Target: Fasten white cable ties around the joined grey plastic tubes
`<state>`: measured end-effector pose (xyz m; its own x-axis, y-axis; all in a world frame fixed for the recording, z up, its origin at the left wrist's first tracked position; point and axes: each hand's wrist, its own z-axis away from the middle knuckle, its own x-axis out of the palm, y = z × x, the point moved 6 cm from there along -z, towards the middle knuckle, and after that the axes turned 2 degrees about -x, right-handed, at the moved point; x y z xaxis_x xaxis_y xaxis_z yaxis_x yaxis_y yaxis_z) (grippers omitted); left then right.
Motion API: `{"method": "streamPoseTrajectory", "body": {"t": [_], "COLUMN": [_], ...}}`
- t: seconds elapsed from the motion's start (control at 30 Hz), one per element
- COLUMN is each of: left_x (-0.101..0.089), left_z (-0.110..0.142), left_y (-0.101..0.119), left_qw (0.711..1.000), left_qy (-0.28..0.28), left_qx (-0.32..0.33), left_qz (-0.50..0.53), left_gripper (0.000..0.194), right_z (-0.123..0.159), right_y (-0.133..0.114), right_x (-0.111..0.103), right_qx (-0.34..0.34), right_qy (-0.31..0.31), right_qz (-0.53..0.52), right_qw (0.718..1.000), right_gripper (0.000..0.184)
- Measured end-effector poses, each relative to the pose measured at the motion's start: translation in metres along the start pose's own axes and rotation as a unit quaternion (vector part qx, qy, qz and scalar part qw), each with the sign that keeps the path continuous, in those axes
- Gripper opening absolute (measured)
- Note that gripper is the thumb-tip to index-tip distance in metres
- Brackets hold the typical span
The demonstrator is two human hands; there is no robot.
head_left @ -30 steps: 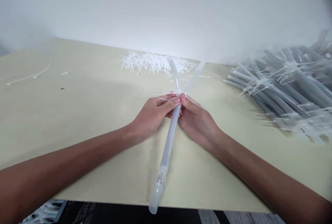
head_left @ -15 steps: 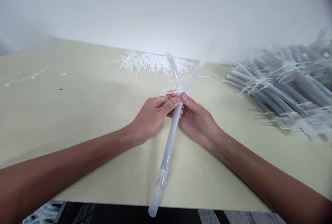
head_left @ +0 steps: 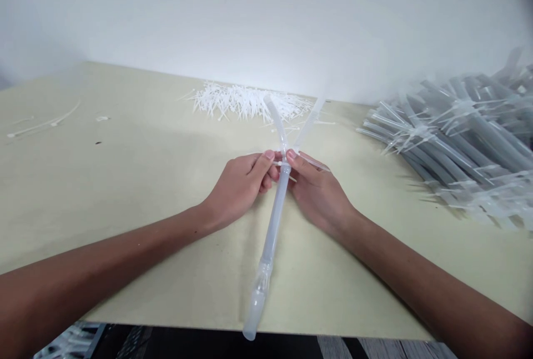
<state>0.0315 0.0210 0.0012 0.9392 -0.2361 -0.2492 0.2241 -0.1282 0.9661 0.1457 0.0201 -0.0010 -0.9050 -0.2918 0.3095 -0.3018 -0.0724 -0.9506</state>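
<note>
A translucent Y-shaped tube (head_left: 275, 220) is held up over the table, its single leg slanting down toward me past the front edge. Its two ribbed branches point away from me. My right hand (head_left: 314, 187) grips the tube at the fork, thumb on top. On the left of the fork, my left hand (head_left: 245, 181) is closed in a pinch on a white cable tie (head_left: 276, 163) that wraps the tube just below the fork. A second tie's tail (head_left: 315, 162) sticks out over my right hand. The fingers beneath are partly hidden.
A heap of white cable ties (head_left: 237, 101) lies at the table's back by the wall. Bundles of similar tied tubes (head_left: 458, 142) are piled at the right. A few loose ties (head_left: 45, 125) and scraps lie at the left of the table (head_left: 145, 192).
The tube's lower end has shifted slightly up and right. My left thumb has moved off the tube to its left side. A tie's tail now shows over my right hand.
</note>
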Motion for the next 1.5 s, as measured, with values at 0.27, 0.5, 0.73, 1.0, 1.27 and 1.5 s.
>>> {"method": "streamPoseTrajectory", "body": {"t": [0.27,0.5,0.73,1.0,1.27,1.5], "left_x": [-0.005,-0.003,0.005,0.003,-0.004,-0.012], "left_z": [0.003,0.006,0.012,0.008,-0.004,-0.012], "left_y": [0.002,0.020,0.031,0.024,0.006,-0.010], "left_qw": [0.995,0.966,0.933,0.949,0.980,0.992], "left_qy": [0.023,0.032,0.004,0.004,-0.008,-0.017], "left_qx": [-0.013,0.125,0.170,0.121,-0.004,-0.060], "left_qz": [-0.094,-0.225,-0.316,-0.291,-0.199,-0.111], "left_gripper": [0.048,0.042,0.044,0.044,0.051,0.051], "right_z": [-0.001,-0.001,-0.001,0.002,-0.002,-0.004], "right_y": [0.003,-0.001,-0.001,0.001,0.002,0.002], "right_x": [-0.014,-0.017,-0.017,-0.021,-0.021,-0.039], "right_qx": [-0.011,-0.043,-0.066,-0.065,-0.032,0.025], "right_qy": [0.057,0.061,0.050,0.080,0.090,0.130], "right_qz": [0.075,0.155,0.197,0.200,0.056,-0.007], "right_qw": [0.996,0.985,0.977,0.974,0.994,0.991], "right_gripper": [0.023,0.029,0.027,0.027,0.024,0.022]}}
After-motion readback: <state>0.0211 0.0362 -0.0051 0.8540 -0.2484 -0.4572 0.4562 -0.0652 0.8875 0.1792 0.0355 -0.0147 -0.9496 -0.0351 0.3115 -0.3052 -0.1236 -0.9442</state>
